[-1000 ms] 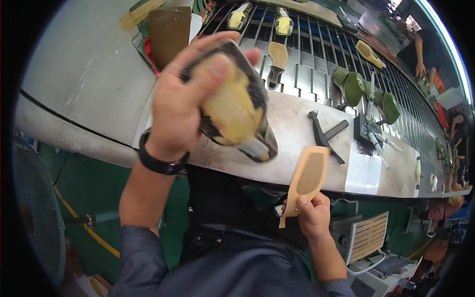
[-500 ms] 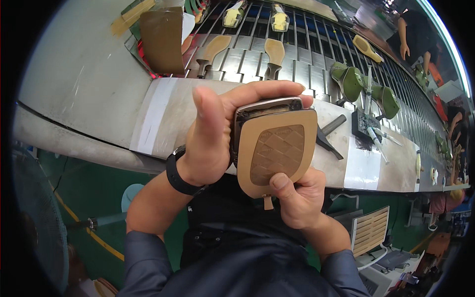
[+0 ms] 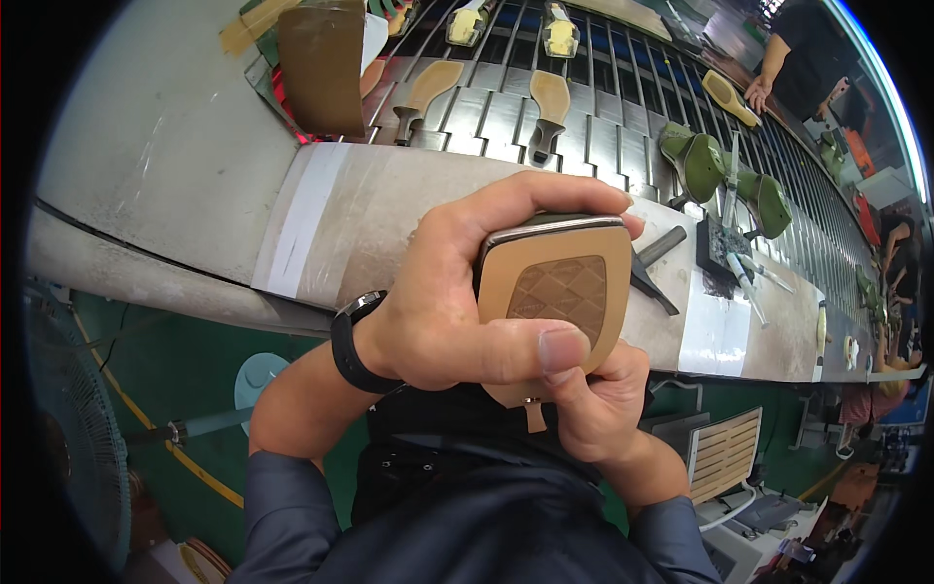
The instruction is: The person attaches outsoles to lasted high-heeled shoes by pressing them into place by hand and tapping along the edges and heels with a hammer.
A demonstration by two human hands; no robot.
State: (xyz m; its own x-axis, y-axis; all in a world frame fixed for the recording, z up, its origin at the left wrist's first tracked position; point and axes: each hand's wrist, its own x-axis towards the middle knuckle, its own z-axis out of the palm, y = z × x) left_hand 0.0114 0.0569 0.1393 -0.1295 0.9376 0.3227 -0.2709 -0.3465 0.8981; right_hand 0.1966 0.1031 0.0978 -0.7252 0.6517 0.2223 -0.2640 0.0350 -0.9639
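Both my hands grip a shoe (image 3: pixel 555 225) whose tan sole (image 3: pixel 498 282) faces up, with a brown quilted-pattern inset (image 3: pixel 559 289) in it. My left hand (image 3: pixel 443 311) wraps round it from the left, its fingers over the far edge and its thumb lying across the sole. From the lower right my right hand (image 3: pixel 603 404) holds the near edge, its thumb close beside the left thumb tip. A small tan tab (image 3: pixel 535 419) sticks out at the near end. Most of the upper is hidden beneath the sole.
Just right of the shoe, a hammer (image 3: pixel 654 265) lies on the pale bench (image 3: pixel 389 209). Beside it stand a black block (image 3: pixel 718 255) with brushes and green shoes (image 3: pixel 693 161). Tan soles (image 3: pixel 550 97) rest on the slatted conveyor (image 3: pixel 496 107). Another person (image 3: pixel 808 58) works at far right; a fan (image 3: pixel 78 438) stands left.
My left thumb has come down from its raised position onto the sole, and the left hand has closed round the shoe. The far gap between sole and upper no longer shows.
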